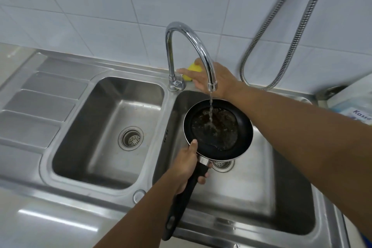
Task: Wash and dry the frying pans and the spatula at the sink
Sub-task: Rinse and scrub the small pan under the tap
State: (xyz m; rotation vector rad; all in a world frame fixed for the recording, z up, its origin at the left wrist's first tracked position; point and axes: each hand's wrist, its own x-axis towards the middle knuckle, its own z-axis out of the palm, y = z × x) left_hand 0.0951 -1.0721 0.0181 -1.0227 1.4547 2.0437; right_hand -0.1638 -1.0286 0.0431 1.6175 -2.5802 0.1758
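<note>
Two hands: both are busy at the stainless-steel double sink [66, 169], each with its own job.
Left hand [187, 169]: fingers and thumb are wrapped round the long black handle [181, 203] close to the bowl. This short hold likely keeps the pan steady as it fills.
Frying pan: the small round black non-stick frying pan [233, 133] with a steel rim is held above the right basin [251, 183], over its drain, so spill falls straight into the sink.
Water: a thin stream [210, 106] from the curved chrome tap [170, 56] lands in the pan's bowl, where brownish water is pooling. This looks like a soak to loosen residue.
Right hand [211, 78]: it reaches behind the spout to the back ledge, fingers stretched out and laid against the yellow sponge [194, 67]. They do not appear closed on it.
Sponge position: it sits on the ledge just beside the tap base, within reach without putting the pan down.
Stage: early washing, judged from the dirty water; scrubbing seems next.
Left basin [112, 127]: nothing lies in it but its strainer.
Not in view: a second pan, the spatula, any drying cloth.
</note>
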